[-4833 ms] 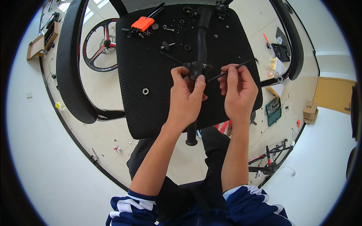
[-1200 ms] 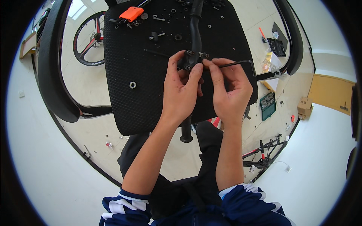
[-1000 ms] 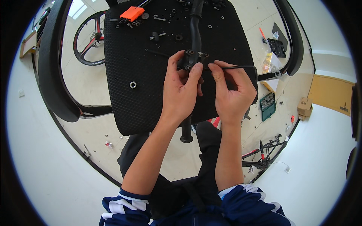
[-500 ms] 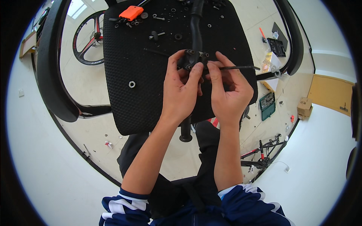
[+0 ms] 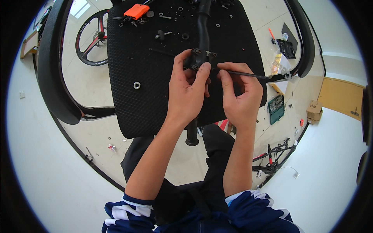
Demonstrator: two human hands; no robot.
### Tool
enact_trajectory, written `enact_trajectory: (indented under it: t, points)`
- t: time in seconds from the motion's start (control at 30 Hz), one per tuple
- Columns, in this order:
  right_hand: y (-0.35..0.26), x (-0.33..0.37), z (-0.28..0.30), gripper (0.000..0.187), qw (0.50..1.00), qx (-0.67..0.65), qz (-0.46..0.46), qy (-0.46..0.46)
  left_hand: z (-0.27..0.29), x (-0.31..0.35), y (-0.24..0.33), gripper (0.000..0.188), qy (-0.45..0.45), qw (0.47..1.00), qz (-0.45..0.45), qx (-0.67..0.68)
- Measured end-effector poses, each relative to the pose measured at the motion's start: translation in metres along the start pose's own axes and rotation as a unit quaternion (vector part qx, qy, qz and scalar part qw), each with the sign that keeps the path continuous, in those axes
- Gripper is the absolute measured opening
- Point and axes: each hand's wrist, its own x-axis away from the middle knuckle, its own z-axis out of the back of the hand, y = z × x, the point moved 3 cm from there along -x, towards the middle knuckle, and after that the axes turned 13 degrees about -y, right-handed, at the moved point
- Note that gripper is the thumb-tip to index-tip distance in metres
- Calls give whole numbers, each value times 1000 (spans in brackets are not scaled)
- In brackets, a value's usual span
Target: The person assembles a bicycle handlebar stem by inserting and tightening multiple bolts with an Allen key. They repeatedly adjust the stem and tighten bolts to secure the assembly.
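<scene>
A black handlebar [image 5: 203,33] lies lengthwise over the dark chair seat [image 5: 136,112], its near end sticking out past the front edge. Around the black stem clamp [image 5: 199,58], with its several bolts, my left hand [image 5: 187,91] is closed, thumb on the near right side. My right hand [image 5: 243,95] pinches a thin black hex key [image 5: 248,74] between thumb and fingers, just right of the clamp. The key's bent end points right. Whether its tip touches a bolt I cannot tell.
On the seat are a hex nut [image 5: 136,85], an orange tool holder [image 5: 136,11], a black knob with a bolt [image 5: 162,35] and scattered washers. Chair armrests [image 5: 54,77] rise at both sides. A wheel [image 5: 92,37], a green case [image 5: 276,108] and a bicycle frame [image 5: 272,155] lie on the floor.
My right hand has drawn slightly right and down, and the hex key now slopes down to the right. My left hand keeps its hold on the stem clamp.
</scene>
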Motion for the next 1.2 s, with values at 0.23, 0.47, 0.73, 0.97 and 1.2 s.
enact_trajectory:
  t: [0.23, 0.47, 0.73, 0.97, 1.2]
  points:
    - [0, 3, 0, 11, 989, -82, -117, 25, 1, 2, 2, 49, 3, 1000, 5, -8]
    - [-2, 4, -5, 18, 980, -150, -125, 45, 2, 1, 4, 48, 11, 1000, 8, 5]
    - [-9, 1, -9, 27, 993, -116, -29, -6, 0, 1, 0, 46, -1, 1000, -3, -13]
    - [-3, 0, -5, 16, 989, -145, -14, 22, 1, 1, 1, 47, -2, 1000, 1, -9]
    - [8, -15, 0, 11, 981, -167, -32, 88, 1, 1, 2, 48, 3, 1000, 9, -11]
